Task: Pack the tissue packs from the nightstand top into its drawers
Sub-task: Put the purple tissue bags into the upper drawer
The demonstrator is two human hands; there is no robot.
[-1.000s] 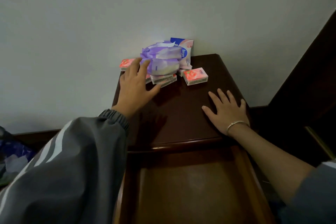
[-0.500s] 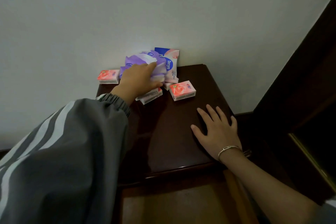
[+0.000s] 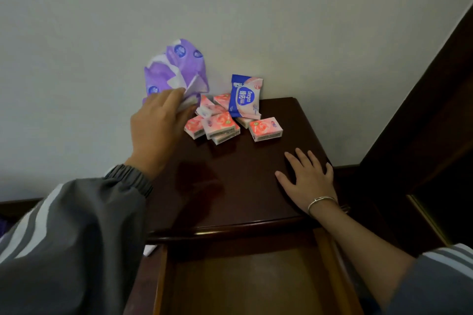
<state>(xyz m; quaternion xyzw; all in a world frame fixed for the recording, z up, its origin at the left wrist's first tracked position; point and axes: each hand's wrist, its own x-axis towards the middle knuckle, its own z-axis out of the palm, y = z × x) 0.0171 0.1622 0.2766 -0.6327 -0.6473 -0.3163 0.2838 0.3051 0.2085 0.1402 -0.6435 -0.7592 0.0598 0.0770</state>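
Note:
My left hand (image 3: 156,126) grips a purple tissue pack (image 3: 176,71) and holds it up above the back left corner of the dark wooden nightstand top (image 3: 230,176). Several small pink tissue packs (image 3: 221,125) lie in a heap at the back of the top, one (image 3: 266,128) a little apart to the right. A blue and pink wipes pack (image 3: 245,96) leans against the wall behind them. My right hand (image 3: 308,178) lies flat on the top near its right front edge. The upper drawer (image 3: 245,284) stands pulled out below, its inside bare.
A pale wall rises directly behind the nightstand. A dark wooden bed frame (image 3: 422,135) stands close on the right. Something white (image 3: 149,249) shows on the floor left of the drawer.
My left hand closed on the purple pack and lifted it off the heap, uncovering more pink packs. The right hand stayed flat on the top.

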